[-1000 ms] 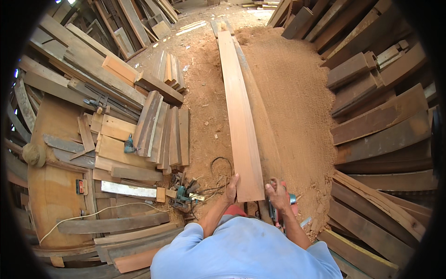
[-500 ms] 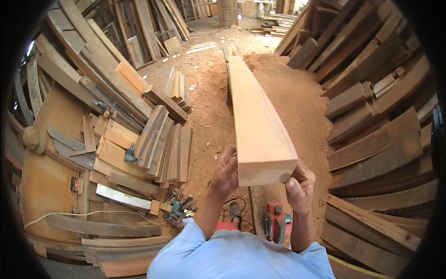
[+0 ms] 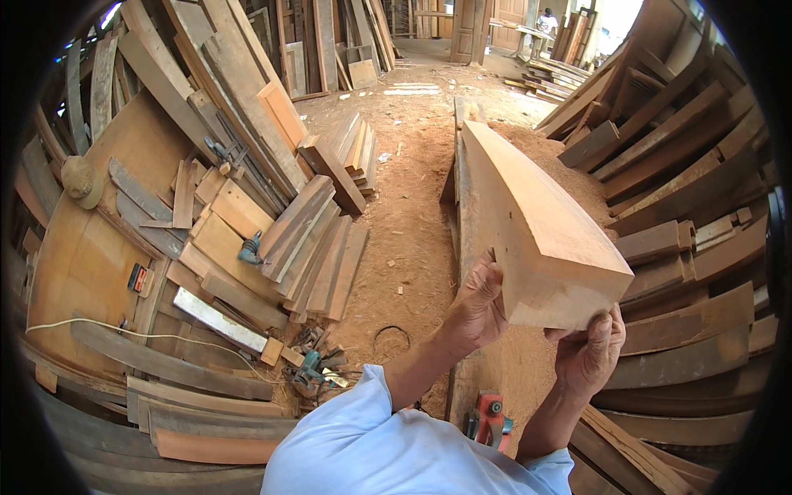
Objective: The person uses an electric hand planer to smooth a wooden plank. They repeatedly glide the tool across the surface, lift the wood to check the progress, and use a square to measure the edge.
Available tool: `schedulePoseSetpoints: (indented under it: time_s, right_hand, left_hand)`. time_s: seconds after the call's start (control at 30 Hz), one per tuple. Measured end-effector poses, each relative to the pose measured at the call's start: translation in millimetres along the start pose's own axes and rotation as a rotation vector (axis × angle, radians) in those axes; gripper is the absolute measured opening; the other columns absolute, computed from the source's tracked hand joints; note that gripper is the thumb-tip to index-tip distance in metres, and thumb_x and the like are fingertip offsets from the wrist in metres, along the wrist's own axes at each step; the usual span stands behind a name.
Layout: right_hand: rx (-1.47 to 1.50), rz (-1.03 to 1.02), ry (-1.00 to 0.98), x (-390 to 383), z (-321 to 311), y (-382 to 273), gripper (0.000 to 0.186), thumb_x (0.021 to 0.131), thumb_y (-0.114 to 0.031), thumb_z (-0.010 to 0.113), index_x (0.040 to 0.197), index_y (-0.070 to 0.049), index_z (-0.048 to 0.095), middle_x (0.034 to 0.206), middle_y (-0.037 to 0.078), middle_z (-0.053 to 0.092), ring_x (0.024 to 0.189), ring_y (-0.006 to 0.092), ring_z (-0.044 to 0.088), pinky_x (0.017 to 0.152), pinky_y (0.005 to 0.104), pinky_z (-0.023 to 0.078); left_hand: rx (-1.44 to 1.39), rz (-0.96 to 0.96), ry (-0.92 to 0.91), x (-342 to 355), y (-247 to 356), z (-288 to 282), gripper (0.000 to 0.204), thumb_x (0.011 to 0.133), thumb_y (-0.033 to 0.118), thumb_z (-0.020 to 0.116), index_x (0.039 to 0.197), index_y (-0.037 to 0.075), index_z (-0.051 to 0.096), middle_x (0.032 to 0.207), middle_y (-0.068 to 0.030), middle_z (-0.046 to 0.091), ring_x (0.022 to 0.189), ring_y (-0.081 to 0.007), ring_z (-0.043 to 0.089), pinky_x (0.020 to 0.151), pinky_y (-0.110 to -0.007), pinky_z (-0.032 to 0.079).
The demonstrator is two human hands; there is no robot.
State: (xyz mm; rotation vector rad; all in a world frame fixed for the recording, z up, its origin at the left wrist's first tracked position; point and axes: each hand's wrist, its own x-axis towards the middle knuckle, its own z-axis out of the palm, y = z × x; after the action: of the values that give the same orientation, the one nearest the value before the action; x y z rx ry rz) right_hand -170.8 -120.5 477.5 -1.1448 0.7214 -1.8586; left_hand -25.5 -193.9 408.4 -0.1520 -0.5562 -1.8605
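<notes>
A thick, pale wooden beam (image 3: 540,206) stretches away from me, its near end raised and its far end low over a narrow wooden bench (image 3: 462,384). My left hand (image 3: 478,307) is closed on the lower left edge near the close end, fingers against the side face. My right hand (image 3: 589,351) grips the bottom right corner of that end, its thumb and bent fingers at the lower edge. The beam is rolled, so its top, left side and end face all show. A red power planer (image 3: 492,414) sits on the bench below, close to my body.
Stacked boards (image 3: 318,256) and a teal power tool (image 3: 250,249) lie to the left. Another teal tool (image 3: 308,366) is on the floor beside a cable. Timber (image 3: 685,322) leans along the right side. Sawdust covers the floor (image 3: 412,198). A person (image 3: 546,23) is far back.
The beam's near end has shifted right and rolled, exposing its left side. Both hands have moved right with it, still gripping. My view has turned slightly left and shows more of the background.
</notes>
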Motion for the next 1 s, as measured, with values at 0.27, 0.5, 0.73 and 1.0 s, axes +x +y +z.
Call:
schedulePoseSetpoints:
  time_s: [0.27, 0.5, 0.73, 1.0]
  right_hand:
    - [0.018, -0.042, -0.075, 2.8, -6.2, 2.0, 0.056, 0.103, -0.033, 0.065, 0.128, 0.014, 0.048, 0.093, 0.023, 0.073, 0.065, 0.024, 0.074, 0.058, 0.0296, 0.062]
    - [0.038, 0.032, 0.014, -9.2, -18.9, 1.9, 0.068, 0.093, -0.034, 0.078, 0.131, 0.016, 0.052, 0.112, 0.02, 0.07, 0.087, 0.022, 0.074, 0.067, 0.0317, 0.063]
    - [0.021, 0.166, 0.014, -57.7, -29.4, 21.5, 0.074, 0.089, -0.029, 0.082, 0.14, 0.014, 0.051, 0.129, 0.019, 0.067, 0.118, 0.0231, 0.065, 0.102, 0.035, 0.05]
    - [-0.024, 0.534, -0.173, -133.7, -54.8, 47.5, 0.079, 0.092, -0.024, 0.079, 0.15, 0.01, 0.037, 0.137, 0.023, 0.06, 0.124, 0.0256, 0.062, 0.104, 0.0381, 0.051]
  left_hand:
    - [-0.051, -0.052, -0.061, 5.8, 1.6, -0.4, 0.082, 0.095, 0.037, 0.072, 0.155, 0.009, 0.024, 0.146, -0.009, 0.053, 0.133, -0.0209, 0.058, 0.108, -0.039, 0.054]
    - [-0.017, -0.106, -0.071, -0.7, -8.7, -19.5, 0.078, 0.098, 0.042, 0.069, 0.155, 0.007, 0.031, 0.147, -0.0118, 0.054, 0.136, -0.0252, 0.055, 0.112, -0.045, 0.05]
    - [-0.106, -0.191, 0.199, -17.0, -14.5, -33.7, 0.078, 0.098, 0.061, 0.056, 0.151, 0.003, 0.044, 0.139, -0.0205, 0.06, 0.128, -0.0316, 0.062, 0.109, -0.052, 0.051]
    - [-0.542, -0.316, 0.253, -98.1, -55.5, -133.8, 0.109, 0.087, 0.074, 0.06, 0.16, 0.002, 0.025, 0.155, -0.0299, 0.039, 0.136, -0.0502, 0.048, 0.109, -0.067, 0.044]
